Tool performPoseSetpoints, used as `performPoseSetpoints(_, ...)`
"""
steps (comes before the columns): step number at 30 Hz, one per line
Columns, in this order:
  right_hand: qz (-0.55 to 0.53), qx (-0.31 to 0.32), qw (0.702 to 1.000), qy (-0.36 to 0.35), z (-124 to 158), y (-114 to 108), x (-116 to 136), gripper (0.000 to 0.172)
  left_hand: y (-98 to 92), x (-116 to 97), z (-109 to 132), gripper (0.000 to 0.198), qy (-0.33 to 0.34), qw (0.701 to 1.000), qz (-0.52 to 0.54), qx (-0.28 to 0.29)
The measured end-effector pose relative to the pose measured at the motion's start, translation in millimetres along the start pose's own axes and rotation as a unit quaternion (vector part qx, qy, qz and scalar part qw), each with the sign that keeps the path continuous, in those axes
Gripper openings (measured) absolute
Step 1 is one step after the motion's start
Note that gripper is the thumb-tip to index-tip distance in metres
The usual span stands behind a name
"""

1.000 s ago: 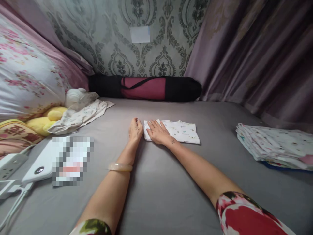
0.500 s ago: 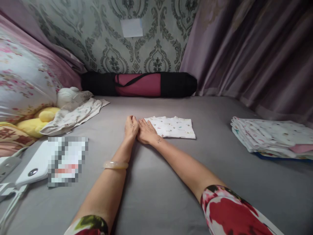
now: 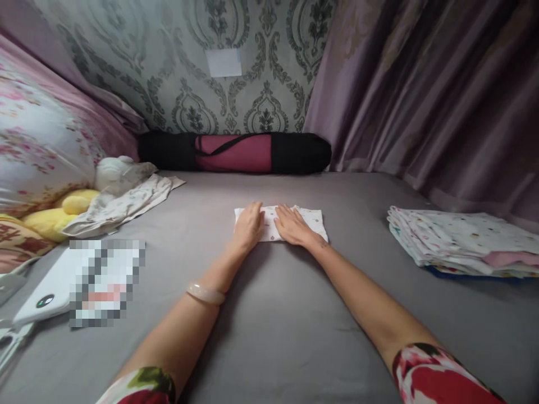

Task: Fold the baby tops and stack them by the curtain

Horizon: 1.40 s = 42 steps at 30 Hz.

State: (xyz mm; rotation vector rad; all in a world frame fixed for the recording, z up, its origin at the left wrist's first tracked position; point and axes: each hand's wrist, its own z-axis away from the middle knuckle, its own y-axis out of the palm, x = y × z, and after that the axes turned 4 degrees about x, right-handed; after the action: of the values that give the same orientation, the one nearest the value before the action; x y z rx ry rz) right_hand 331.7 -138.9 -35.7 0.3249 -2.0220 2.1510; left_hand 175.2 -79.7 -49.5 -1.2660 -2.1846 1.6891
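A small white printed cloth (image 3: 315, 219), folded into a rectangle, lies flat on the grey sheet in front of me. My left hand (image 3: 249, 225) rests on its left part, side-on, with the fingers extended and the fingertips partly hidden. Over the middle and right of the cloth my right hand (image 3: 292, 225) lies palm down, fingers stretched out. A narrow strip of print shows between the two hands. Neither hand grips anything.
Folded printed cloths (image 3: 455, 238) are stacked at the right. A black and maroon roll bag (image 3: 233, 152) lies along the wall. Leftward are a crumpled cloth (image 3: 122, 207), a yellow plush (image 3: 50, 221), a white power bank (image 3: 50, 292) and a cable.
My right hand has slid rightward across the cloth. My left hand has opened from a closed shape and moved right onto the cloth's left part. The view has shifted slightly.
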Motion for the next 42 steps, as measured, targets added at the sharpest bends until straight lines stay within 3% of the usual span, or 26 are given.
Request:
performPoseSetpoints(3, 0.002, -0.011, 1.000, 0.006, 1, 1, -7, 0.062, 4.2, -14, 4, 0.039, 0.043, 0.997, -0.042, 0.040)
performPoseSetpoints(9, 0.028, -0.045, 0.998, -0.022, -2, 3, -1, 0.060, 3.9, -10, 1, 0.047, 0.015, 0.993, -0.105, 0.052)
performPoseSetpoints(14, 0.017, -0.029, 0.999, -0.011, -6, 12, -4, 0.059, 8.7, -2, -3, 0.051, 0.004, 0.980, -0.125, 0.157)
performPoseSetpoints(16, 0.013, -0.039, 0.999, -0.009, -7, 14, -6, 0.059, 9.5, 0, -4, 0.051, 0.000, 0.975, -0.136, 0.175)
performPoseSetpoints(20, 0.004, -0.050, 0.999, -0.014, -6, 13, -8, 0.057, 5.7, -4, -2, 0.051, 0.009, 0.973, -0.157, 0.168)
performPoseSetpoints(25, 0.017, -0.090, 0.996, -0.014, 1, 8, -2, 0.054, 1.3, -18, 1, 0.048, 0.010, 0.983, -0.161, 0.093)
performPoseSetpoints(31, 0.025, -0.083, 0.996, -0.008, 2, 18, 12, 0.056, 11.7, -11, 3, 0.048, -0.010, 0.978, -0.151, 0.146)
performPoseSetpoints(38, 0.008, -0.070, 0.997, -0.010, 3, 13, 8, 0.056, 11.0, -14, 3, 0.048, 0.005, 0.983, -0.149, 0.106)
performPoseSetpoints(42, 0.022, -0.108, 0.994, 0.020, 8, 8, -3, 0.056, 8.6, -24, 5, 0.053, 0.034, 0.983, -0.146, 0.107)
